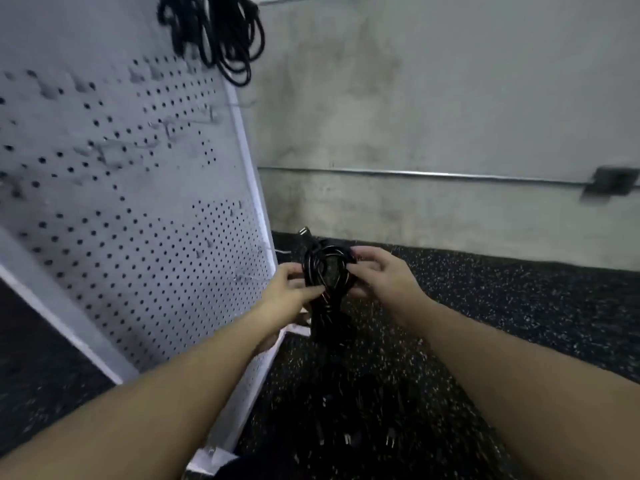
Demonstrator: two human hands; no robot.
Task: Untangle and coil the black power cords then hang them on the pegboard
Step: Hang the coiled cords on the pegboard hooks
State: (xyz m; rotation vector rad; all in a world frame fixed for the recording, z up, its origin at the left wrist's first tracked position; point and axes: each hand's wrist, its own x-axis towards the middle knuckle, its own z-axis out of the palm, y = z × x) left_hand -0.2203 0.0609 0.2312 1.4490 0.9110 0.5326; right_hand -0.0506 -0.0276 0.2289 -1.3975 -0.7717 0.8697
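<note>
A coiled black power cord (325,271) was held in mid-air between both hands, just right of the lower right edge of the pegboard (145,237). The left hand (294,289) was curled onto the left side of the coil, with its thumb and fingers pinching the strands. The right hand (377,275) was closed on the right side of the coil, its fingertips pressed against the loops. A plug end (304,232) was seen sticking up from the far top of the coil, and loose strands were hung down below the hands towards the floor (485,323).

Beneath the forearms, near the bottom of the view, a dark heap of further cords (363,420) with plugs was laid on the speckled black floor. To the left, the white perforated pegboard was stood tilted in the view, with several metal hooks (166,128) fitted to it. At its top, a bundle of coiled black cords (214,32) was already hung. Behind, a grey concrete wall (450,98) was crossed by a metal conduit (415,174) that led to a junction box (611,180) at the far right.
</note>
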